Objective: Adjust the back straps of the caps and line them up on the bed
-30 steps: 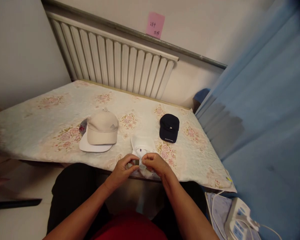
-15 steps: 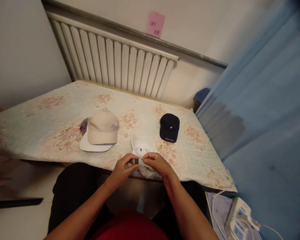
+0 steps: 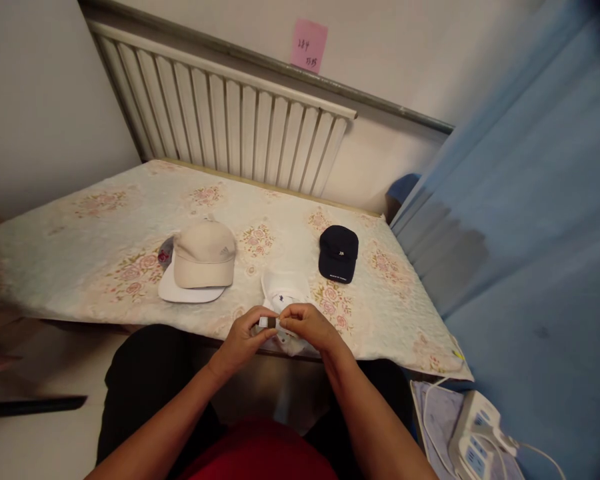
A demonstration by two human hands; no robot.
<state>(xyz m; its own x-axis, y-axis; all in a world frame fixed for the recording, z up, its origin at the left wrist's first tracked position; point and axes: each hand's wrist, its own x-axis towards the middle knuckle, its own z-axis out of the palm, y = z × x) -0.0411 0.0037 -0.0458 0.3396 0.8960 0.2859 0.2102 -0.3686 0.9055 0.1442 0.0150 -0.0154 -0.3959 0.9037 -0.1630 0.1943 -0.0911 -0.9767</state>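
Observation:
Over the near edge of the bed, my left hand (image 3: 244, 337) is closed on a small rectangular piece (image 3: 267, 322), white at its left end and dark brown at its right. My right hand (image 3: 311, 325) pinches at the right side of this piece; what is between its fingertips is too small to make out. Just beyond and beneath both hands lies a white cap (image 3: 284, 283) with a small dark logo, partly hidden by them. A dark navy cap (image 3: 339, 253) rests farther right. To the left, a beige cap (image 3: 205, 250) sits on top of a white-brimmed cap (image 3: 180, 290).
A floral cover (image 3: 260, 200) spreads over the bed. Behind it stands a radiator (image 3: 235, 123), with a pink note (image 3: 309, 45) above. A blue curtain (image 3: 520, 220) hangs at the right. A power strip (image 3: 475, 437) with cables lies at lower right.
The small piece has turned in my left hand, so its white end now shows beside the brown part. My right fingers have shifted slightly left toward it. The caps lie where they were.

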